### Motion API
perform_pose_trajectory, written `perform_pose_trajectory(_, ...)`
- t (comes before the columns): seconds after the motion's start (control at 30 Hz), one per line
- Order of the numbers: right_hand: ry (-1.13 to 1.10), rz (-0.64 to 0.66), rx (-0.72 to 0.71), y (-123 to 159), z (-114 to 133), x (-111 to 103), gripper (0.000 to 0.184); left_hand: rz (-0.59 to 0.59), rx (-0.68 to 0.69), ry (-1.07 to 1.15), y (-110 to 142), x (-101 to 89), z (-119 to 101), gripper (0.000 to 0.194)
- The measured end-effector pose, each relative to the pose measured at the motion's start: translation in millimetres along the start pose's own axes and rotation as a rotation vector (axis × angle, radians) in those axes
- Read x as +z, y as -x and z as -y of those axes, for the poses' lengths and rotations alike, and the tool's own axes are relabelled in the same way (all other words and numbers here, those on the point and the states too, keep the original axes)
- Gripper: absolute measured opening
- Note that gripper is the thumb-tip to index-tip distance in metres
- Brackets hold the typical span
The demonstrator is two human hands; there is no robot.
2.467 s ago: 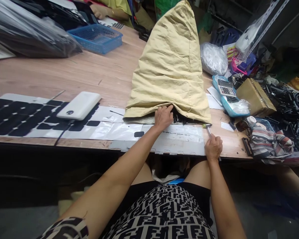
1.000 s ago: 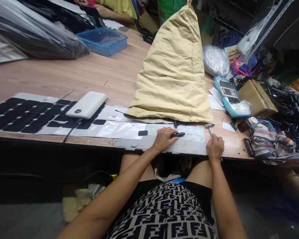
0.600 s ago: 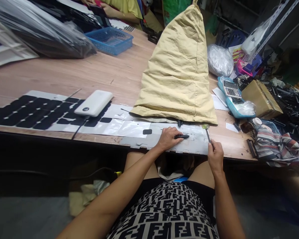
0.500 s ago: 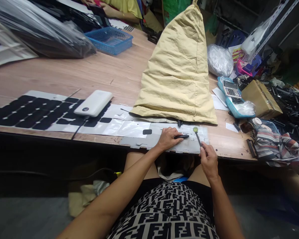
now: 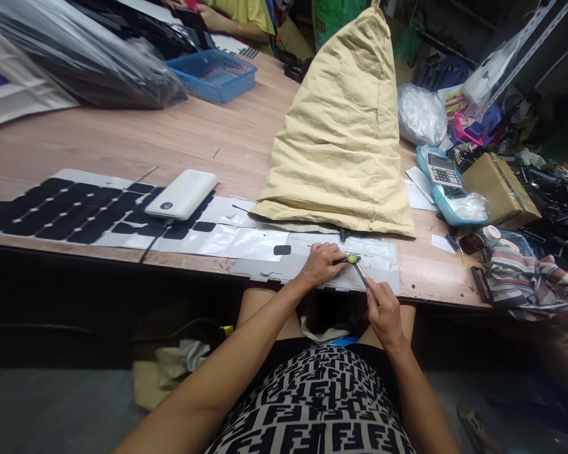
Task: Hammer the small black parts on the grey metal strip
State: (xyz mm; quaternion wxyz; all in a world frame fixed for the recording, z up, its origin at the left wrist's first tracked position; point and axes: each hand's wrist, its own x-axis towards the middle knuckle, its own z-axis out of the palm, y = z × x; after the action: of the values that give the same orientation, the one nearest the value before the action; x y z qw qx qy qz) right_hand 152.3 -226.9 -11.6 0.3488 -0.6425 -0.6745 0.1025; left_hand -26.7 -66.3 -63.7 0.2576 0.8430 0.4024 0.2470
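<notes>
My left hand (image 5: pixel 319 265) rests on a grey sheet (image 5: pixel 388 274) at the table's front edge, fingers closed on a small black rod-shaped part (image 5: pixel 339 260). My right hand (image 5: pixel 382 307) grips a thin metal tool with a green-yellow tip (image 5: pixel 353 258); that tip touches the end of the black part. Just behind stands a tall yellow cloth sack (image 5: pixel 341 132), its open mouth facing me, with dark parts showing under its hem.
A white power bank (image 5: pixel 182 194) lies on a strip of black pads (image 5: pixel 61 211) to the left. Blue basket (image 5: pixel 213 74) and another person's arm (image 5: pixel 236 25) at the back. Calculator (image 5: pixel 442 170), brown box (image 5: pixel 499 189), striped cloth (image 5: pixel 525 280) and black parts clutter the right.
My left hand left the sack's mouth and brought a black part onto the grey sheet. My right hand swung the tool leftward until its tip met the part.
</notes>
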Motion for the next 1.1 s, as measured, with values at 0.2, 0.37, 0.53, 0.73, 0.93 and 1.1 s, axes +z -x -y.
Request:
perform_pose_trajectory(0.2,-0.015,-0.035,0.032,0.5,-5.8,-1.5,0.038,-0.033,-0.017,-0.02,0.4,4.4,1.5,0.023)
perform_pose_trajectory(0.37,0.002,-0.034,0.068,-2.8,-15.5,-4.6,0.037,-0.021,-0.009,-0.018,0.3,4.0,1.3,0.024)
perform_pose_trajectory(0.53,0.28,-0.149,0.209,-20.0,-49.3,-21.7,0.039,-0.041,-0.028,-0.007,0.1,1.8,0.6,0.022)
perform_pose_trajectory(0.73,0.653,-0.214,0.288,-39.1,-91.9,-34.7,0.037,-0.026,-0.026,0.035,0.9,-0.7,0.3,0.022)
perform_pose_trajectory(0.93,0.723,-0.259,0.336,-50.8,-107.6,-26.7,0.035,-0.002,0.004,0.043,1.8,-3.3,0.7,0.02)
perform_pose_trajectory(1.1,0.748,-0.268,0.342,-55.7,-109.1,-24.1,0.035,0.131,0.116,0.093,15.1,-10.6,0.7,0.023)
